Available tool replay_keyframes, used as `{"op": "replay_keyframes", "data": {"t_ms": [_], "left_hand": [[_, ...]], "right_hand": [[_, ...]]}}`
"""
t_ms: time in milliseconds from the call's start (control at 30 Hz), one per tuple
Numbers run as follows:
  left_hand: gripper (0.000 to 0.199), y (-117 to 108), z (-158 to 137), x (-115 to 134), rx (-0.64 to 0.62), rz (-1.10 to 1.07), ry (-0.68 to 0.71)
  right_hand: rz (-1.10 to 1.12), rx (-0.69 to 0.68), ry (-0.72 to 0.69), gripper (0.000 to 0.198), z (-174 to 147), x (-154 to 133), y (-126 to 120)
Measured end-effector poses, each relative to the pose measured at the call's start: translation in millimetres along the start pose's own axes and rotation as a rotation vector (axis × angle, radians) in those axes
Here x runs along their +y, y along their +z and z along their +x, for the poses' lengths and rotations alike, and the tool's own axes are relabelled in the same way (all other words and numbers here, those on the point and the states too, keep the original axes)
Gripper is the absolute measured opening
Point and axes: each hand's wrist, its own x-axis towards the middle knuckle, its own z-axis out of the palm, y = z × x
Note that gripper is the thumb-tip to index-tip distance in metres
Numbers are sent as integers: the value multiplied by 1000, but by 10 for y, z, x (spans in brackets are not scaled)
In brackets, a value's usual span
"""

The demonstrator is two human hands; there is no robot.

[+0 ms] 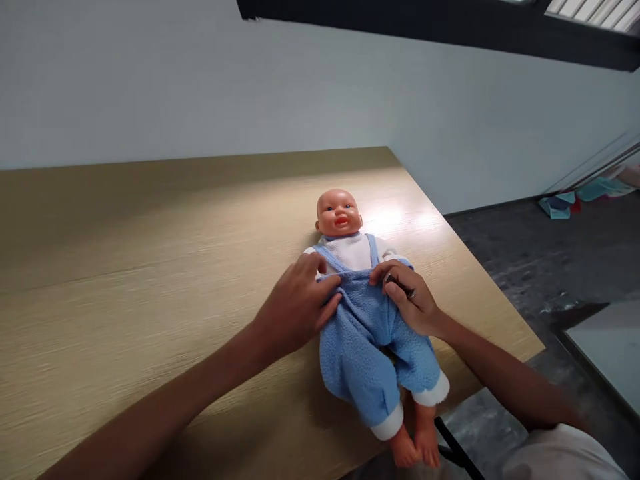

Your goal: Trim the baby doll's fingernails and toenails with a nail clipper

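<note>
A baby doll [341,215] lies on its back on the table, head toward the wall and bare feet at the near edge. It wears a white top [347,250] and light blue overalls [360,353] with white cuffs. At the bib's left edge, my left hand [300,303] is closed with fingertips pinching the blue cloth. My right hand [413,297] is closed on the bib's right side. A small dark object with a shiny end [404,287] shows between its fingers; its kind is unclear.
The wooden table [125,280] stands against a pale wall [200,87], its right edge sloping toward me. Coloured items [560,203] lie on the dark floor at the far right. A black bar [457,447] is below the near edge.
</note>
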Motion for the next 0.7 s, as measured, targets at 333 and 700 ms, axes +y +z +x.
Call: {"op": "replay_keyframes", "data": {"t_ms": [333, 700], "left_hand": [[18, -158, -44, -82, -229, -333, -21], [15, 157, 22, 108, -271, -14, -107]], "right_hand": [[-79, -75, -4, 23, -57, 10, -9], [-147, -114, -17, 25, -99, 33, 7]]}}
